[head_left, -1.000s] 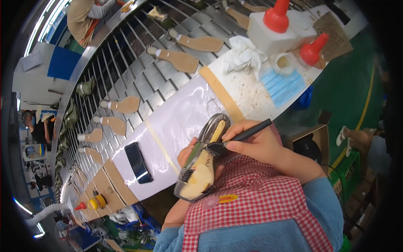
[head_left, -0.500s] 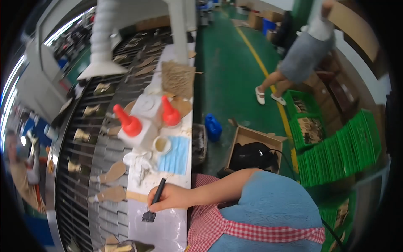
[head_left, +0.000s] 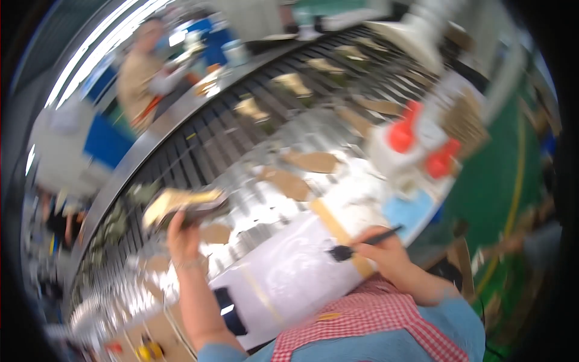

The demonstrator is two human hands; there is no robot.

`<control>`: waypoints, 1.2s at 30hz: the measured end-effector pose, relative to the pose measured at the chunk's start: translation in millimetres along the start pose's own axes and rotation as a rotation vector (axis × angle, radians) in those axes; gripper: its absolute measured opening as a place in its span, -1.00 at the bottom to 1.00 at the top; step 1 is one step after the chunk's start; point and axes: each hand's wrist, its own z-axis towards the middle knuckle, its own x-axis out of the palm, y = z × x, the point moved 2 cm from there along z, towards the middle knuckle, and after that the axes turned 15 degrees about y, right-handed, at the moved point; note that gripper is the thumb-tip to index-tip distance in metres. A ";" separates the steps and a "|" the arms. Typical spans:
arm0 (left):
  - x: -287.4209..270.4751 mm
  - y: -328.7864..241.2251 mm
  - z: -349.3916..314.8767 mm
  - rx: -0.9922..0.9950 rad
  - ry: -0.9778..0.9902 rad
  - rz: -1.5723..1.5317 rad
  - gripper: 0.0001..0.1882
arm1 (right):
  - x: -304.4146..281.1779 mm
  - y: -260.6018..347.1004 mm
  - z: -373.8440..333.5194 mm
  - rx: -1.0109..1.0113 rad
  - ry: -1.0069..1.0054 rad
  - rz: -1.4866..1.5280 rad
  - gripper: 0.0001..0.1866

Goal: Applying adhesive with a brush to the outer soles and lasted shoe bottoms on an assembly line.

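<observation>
My left hand (head_left: 184, 238) is raised at the edge of the slatted conveyor, closed around a shoe on its last (head_left: 208, 211), whose pale yellow underside faces up. Between the fingers of my right hand (head_left: 389, 256) is a black-handled brush (head_left: 341, 253), its dark head over the white work board (head_left: 283, 283). Flat tan insoles (head_left: 310, 161) lie on the metal surface beyond the board. Motion blur softens all of these edges.
White bottles with red cone tops (head_left: 403, 134) stand at the right, near a blue face mask (head_left: 405, 208). More shoes (head_left: 292, 85) sit along the slatted conveyor (head_left: 199, 145). A dark phone-like object (head_left: 230, 311) lies on the board. Across the conveyor sits another person (head_left: 139, 78).
The view has swung left. My left hand has come into sight with the lasted shoe in it. The brush stays in my right hand, over the board.
</observation>
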 end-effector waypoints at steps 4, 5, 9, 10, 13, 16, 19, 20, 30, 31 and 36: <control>-19.3 9.4 50.3 0.086 -0.045 0.070 -0.55 | -11.0 -22.4 16.7 0.016 -0.010 0.070 -0.84; -29.7 2.8 61.7 0.092 -0.055 0.082 -0.54 | -6.8 -27.7 23.7 0.030 0.005 0.079 -0.84; -66.5 11.8 121.6 0.120 -0.045 0.213 -0.43 | -3.9 -31.3 34.9 0.051 -0.032 0.100 -0.84; -78.5 19.5 136.2 0.124 -0.043 0.206 -0.43 | -6.3 -33.1 37.6 0.048 -0.032 0.093 -0.84; -103.8 33.3 177.7 0.066 0.019 0.326 -0.35 | -12.5 -35.2 45.0 0.084 -0.064 0.076 -0.80; -138.0 37.6 206.5 0.017 -0.028 0.231 -0.34 | -16.9 -41.6 55.4 0.054 -0.102 0.090 -0.84; -177.8 41.0 225.3 0.037 -0.047 0.180 -0.36 | -18.4 -50.6 67.4 0.078 -0.110 0.082 -0.82; -188.5 43.0 229.5 0.016 0.008 0.166 -0.35 | -17.8 -52.1 71.3 0.076 -0.130 0.071 -0.81; -320.9 -41.3 212.3 0.227 -0.725 -0.157 -0.23 | 5.7 -43.3 97.5 0.087 -0.069 -0.125 -0.78; -323.5 -41.4 212.6 0.287 -0.717 -0.198 -0.14 | 5.4 -43.2 100.6 0.092 -0.087 -0.140 -0.78; -315.7 -42.3 217.3 0.462 -0.799 -0.366 -0.19 | 7.8 -37.5 112.2 0.045 -0.117 -0.209 -0.71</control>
